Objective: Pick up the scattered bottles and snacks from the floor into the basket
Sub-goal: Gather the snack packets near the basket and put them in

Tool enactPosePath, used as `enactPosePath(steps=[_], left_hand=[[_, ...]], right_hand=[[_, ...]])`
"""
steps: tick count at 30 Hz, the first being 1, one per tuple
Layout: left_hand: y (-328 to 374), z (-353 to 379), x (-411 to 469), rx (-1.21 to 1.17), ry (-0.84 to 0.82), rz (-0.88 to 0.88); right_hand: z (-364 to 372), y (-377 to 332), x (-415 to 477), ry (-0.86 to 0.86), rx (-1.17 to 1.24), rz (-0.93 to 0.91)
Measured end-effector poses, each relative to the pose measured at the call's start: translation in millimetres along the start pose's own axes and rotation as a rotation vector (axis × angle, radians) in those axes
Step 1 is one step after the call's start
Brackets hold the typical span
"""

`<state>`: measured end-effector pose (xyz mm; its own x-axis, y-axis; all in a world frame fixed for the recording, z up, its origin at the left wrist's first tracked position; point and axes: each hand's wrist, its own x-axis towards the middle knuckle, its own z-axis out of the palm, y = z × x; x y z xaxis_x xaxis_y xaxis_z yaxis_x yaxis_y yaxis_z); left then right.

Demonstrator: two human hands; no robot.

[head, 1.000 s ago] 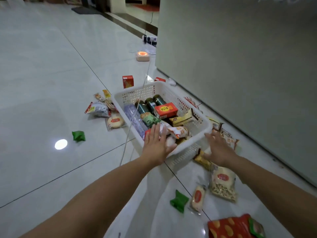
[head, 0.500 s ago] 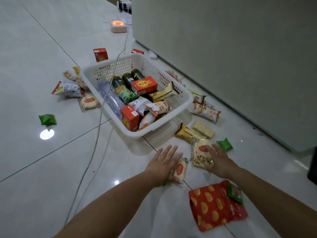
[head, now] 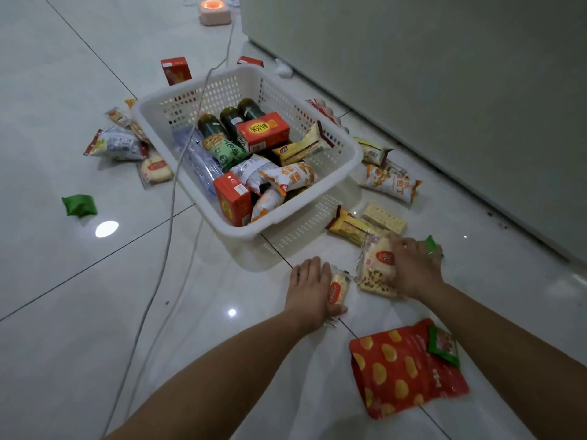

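My left hand [head: 313, 289] lies flat beside a small rice-cracker packet [head: 337, 289] at lower centre, thumb against the wrapper, not yet closed. My right hand [head: 413, 268] presses on a larger cracker bag [head: 376, 268] just to its right; whether those fingers are curled under it I cannot tell.

The risk I see is slick film wrappers on glossy floor tile [head: 63, 312]: a flat-palmed pinch could skate either packet away, or crush the crackers. A white cable [head: 165, 236] also trails over the white basket [head: 247, 235], ready to snag a lift.

The basket, at frame centre, holds three dark bottles [head: 232, 117], a clear water bottle [head: 197, 160], two red cartons and several snack packs. A red chip bag [head: 403, 373] lies lower right; more packets are scattered either side.
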<state>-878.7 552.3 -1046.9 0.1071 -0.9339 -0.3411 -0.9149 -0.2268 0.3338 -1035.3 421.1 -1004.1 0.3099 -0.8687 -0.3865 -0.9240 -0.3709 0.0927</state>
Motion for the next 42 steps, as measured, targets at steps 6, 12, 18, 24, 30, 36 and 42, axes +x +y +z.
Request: enactPosePath(steps=[6, 12, 18, 24, 30, 36, 42], left_hand=[[0, -8, 5, -0.06, 0.129, -0.02], [7, -18, 0, -0.097, 0.142, -0.016], [6, -53, -15, -0.188, 0.098, 0.006], [5, -144, -25, -0.126, 0.089, 0.005], [-5, -225, -9, -0.167, 0.276, -0.073], [-51, -244, 20, -0.174, 0.39, -0.155], [-102, -226, 60, -0.176, 0.442, -0.158]], right_hand=[[-5, 5, -7, -0.026, -0.014, 0.094], [-14, 16, -20, -0.046, 0.217, 0.078], [-38, 23, -28, 0.092, 0.353, 0.145], [-74, 9, -29, 0.194, 0.813, 0.246], [-123, -1, -27, 0.182, 1.088, 0.241], [-161, -45, -3, 0.151, 1.175, 0.23], [-167, -119, 34, 0.021, 1.122, 0.134]])
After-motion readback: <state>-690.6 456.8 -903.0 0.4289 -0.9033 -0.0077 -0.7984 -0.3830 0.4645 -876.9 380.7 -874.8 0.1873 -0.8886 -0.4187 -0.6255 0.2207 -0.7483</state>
